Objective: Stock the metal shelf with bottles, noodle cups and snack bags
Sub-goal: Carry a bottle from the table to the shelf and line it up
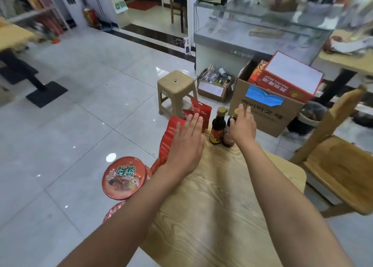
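the noodle cup [123, 177] near the table's left edge has a red lid printed with large green and white chinese characters above a picture of beef noodles; a second red lid [114, 210] peeks out just below it, mostly hidden by the left forearm. the fridge [232, 50] behind carries faint grey lettering that looks like "coolpad", though it is too blurred to be sure. the big box [260, 113] shows upside-down dark characters under a strip of blue tape [263, 97], and a red carton [282, 81] sticking out of it has inverted yellow print. both arms reach forward over the wooden table [218, 206]. the left hand [187, 143] is flat, palm down, fingers straight and together, lying over the red snack bags [173, 131] that stand along the table's far left edge; more bags [199, 109] rise just past its fingertips. the right hand [243, 125] has its fingers loosely spread, its palm against the upper part of the brown bottle [228, 133], whose cap is hidden behind it; i cannot tell if the fingers wrap round it. the dark bottle [218, 125], with a gold cap and red label, stands touching it on the left, at the table's far edge. a beige stool [175, 85] stands on the tiled floor beyond, and a wooden chair [339, 165] sits to the right.
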Action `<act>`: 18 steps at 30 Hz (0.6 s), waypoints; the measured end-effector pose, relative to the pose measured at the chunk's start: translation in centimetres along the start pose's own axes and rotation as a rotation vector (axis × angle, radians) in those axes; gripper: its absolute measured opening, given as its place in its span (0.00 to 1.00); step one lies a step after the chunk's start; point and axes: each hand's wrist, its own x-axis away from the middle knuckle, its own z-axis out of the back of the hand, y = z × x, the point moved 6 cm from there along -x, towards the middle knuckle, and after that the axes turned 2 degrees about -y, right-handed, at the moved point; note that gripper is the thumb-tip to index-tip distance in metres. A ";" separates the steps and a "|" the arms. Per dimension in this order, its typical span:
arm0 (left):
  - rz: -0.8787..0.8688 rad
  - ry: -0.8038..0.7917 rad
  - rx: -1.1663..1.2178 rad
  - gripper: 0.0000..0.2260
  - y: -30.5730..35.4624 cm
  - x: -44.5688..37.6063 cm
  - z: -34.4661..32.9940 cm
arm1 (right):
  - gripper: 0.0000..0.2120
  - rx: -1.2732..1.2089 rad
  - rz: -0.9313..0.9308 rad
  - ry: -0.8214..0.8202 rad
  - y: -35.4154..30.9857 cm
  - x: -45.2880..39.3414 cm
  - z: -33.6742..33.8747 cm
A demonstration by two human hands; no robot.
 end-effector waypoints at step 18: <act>-0.170 0.018 0.213 0.26 3.3 -0.4 -0.3 | 0.11 -0.206 0.039 0.095 3.1 6.1 0.9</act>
